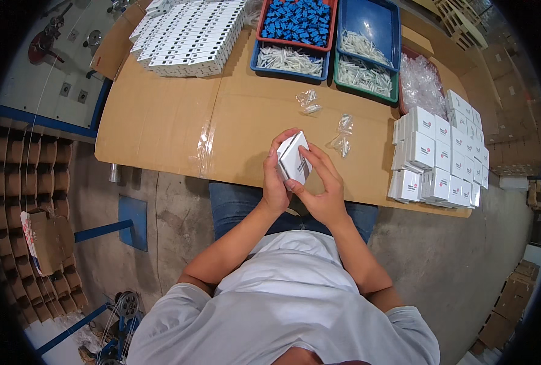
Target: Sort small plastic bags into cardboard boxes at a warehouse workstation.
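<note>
Left hand gripping small white box by its left side, right hand clamping it from opposite, thumb and fingers pressing printed face; box slanting over near edge of cardboard-covered table. Two clear plastic packets lying just beyond. White boxes standing stacked at right. Farther back, blue pieces filling red tray; many white cartons resting in rows at far left.

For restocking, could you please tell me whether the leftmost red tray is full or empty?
Full: blue pieces cover the tray, hiding its bottom.
</note>
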The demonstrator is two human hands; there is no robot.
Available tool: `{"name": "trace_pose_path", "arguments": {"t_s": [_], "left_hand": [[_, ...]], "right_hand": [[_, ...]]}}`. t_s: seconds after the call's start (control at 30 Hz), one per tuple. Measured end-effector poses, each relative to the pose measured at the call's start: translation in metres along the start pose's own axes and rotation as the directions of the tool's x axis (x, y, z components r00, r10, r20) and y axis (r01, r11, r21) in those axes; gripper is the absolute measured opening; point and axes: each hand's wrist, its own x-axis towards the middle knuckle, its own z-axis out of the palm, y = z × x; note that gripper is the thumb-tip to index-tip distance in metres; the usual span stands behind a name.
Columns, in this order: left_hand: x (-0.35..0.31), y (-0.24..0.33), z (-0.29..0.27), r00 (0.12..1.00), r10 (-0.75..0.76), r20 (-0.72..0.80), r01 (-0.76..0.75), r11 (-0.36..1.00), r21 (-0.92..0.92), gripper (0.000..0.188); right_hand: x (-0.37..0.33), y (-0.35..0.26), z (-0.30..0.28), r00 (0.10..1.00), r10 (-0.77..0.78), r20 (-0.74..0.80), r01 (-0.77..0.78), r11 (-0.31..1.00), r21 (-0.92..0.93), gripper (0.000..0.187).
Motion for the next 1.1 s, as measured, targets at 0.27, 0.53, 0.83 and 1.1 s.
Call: {"name": "trace_pose_path", "arguments": {"t_s": [0.27, 0.53, 0.83, 1.1], "left_hand": [[-0.003, 0.003, 0.001, 0.996, 0.071, 0.059, -0.068, 0.996, -0.058, 0.058], [-0.017, 0.009, -0.006, 0.979, 0.011, 0.203, -0.074, 0.948, 0.31, 0.058], [-0.029, -0.002, 0.014, 0.895, 0.115, 0.431, -0.348, 0.784, 0.514, 0.056], [-0.019, -0.011, 0.0, 0.98, -0.142, -0.141, 0.182, 0.928, 0.325, 0.027]], "right_hand": [[0.001, 0.001, 0.002, 0.999, -0.045, 0.02, 0.045, 0.999, 0.001, 0.07], [0.019, 0.01, -0.01, 0.944, 0.33, 0.005, -0.262, 0.738, 0.622, 0.031], [0.022, 0.021, 0.0, 0.854, 0.33, -0.402, -0.138, 0.89, 0.435, 0.056], [0.009, 0.034, -0.036, 0.932, 0.118, -0.343, -0.114, 0.993, 0.034, 0.025]]}}
